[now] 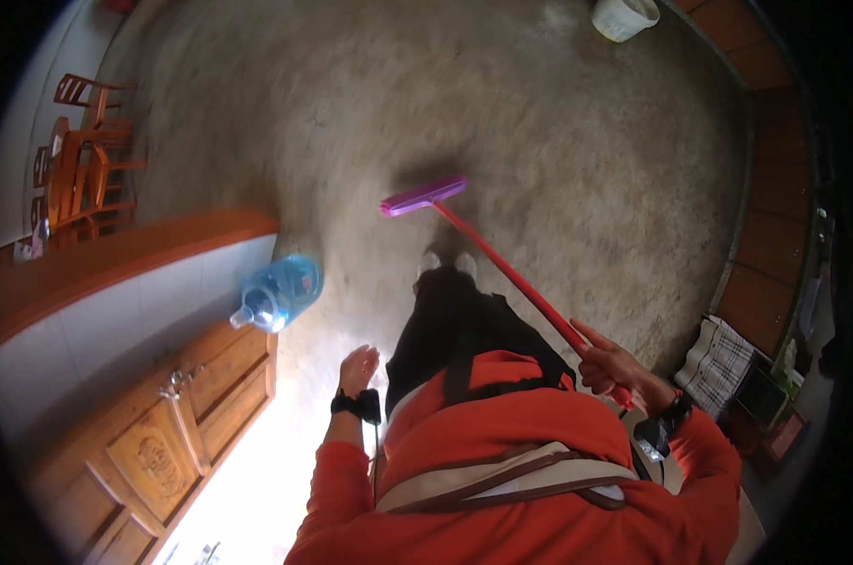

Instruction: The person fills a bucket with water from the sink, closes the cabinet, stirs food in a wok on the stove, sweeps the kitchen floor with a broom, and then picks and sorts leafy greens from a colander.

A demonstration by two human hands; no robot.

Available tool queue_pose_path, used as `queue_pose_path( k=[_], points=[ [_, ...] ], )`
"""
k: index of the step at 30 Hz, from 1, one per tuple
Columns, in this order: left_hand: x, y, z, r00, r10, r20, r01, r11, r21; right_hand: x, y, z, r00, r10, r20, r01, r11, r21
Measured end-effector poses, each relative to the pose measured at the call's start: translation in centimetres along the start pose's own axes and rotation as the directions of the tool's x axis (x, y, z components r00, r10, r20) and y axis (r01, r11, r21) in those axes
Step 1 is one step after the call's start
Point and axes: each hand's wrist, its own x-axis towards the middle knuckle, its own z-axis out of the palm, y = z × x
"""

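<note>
My right hand grips the lower part of a red pole close to its end, with the index finger laid along it. The pole belongs to a floor broom or squeegee; which one, I cannot tell. Its purple crosswise head is out in front of my feet, low over the bare floor, with a dark shadow beside it. At my left side hangs my left hand, loosely bent with nothing visible in it. A blue water-cooler bottle is the nearest object to that hand.
Left of me are a carved wooden door and an orange-topped ledge. Wooden chairs stand beyond. A white bucket is at the far right. Brown cabinets line the right side, near a checked cloth.
</note>
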Motion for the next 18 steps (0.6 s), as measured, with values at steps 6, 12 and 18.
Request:
queue_pose_path(
  k=[6, 12, 18],
  points=[
    [9.7, 5.9, 2.8, 0.993, -0.110, 0.046, 0.108, 0.994, 0.033, 1.0, -9.1, 0.9, 0.986, -0.166, 0.009, 0.165, 0.983, 0.079],
    [24.7, 18.3, 10.7, 0.948, -0.293, -0.125, 0.286, 0.956, -0.068, 8.0, -25.5, 0.7, 0.933, -0.359, 0.037, 0.350, 0.926, 0.141],
    [35.3, 33.6, 19.5, 0.984, -0.169, -0.050, 0.166, 0.985, -0.056, 8.9, -37.3, 1.4, 0.796, -0.513, -0.321, 0.399, 0.844, -0.359]
  ],
)
